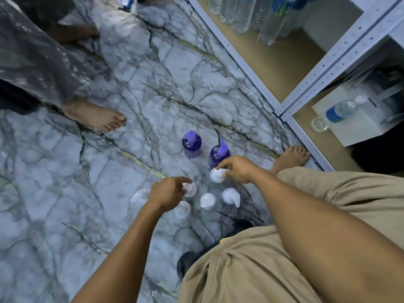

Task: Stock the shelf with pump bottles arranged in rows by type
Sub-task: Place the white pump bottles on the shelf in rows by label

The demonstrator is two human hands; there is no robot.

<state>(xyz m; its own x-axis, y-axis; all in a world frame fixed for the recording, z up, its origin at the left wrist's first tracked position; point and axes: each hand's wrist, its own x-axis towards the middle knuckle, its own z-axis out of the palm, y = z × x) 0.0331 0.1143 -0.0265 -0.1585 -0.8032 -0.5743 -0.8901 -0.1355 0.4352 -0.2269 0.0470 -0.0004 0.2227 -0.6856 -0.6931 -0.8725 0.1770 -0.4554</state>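
Far to the left of both hands, another person's bare foot (94,118) stands on the marble floor (153,73). Just left of the left hand (168,194) stands the first white pump bottle (140,196). This hand is half curled, with its index finger stretched over the second white pump bottle (192,190); I cannot tell if it already grips it. Between the two hands, on the side nearer to the person, three other white bottles (207,201) stand upright on the floor. Beyond the hands are two purple pump bottles (192,144). The right hand (238,169) pinches the pump head of the held white bottle (216,176) between thumb and index finger. Right of it stands the shelf (284,62), carrying water bottles (251,14).
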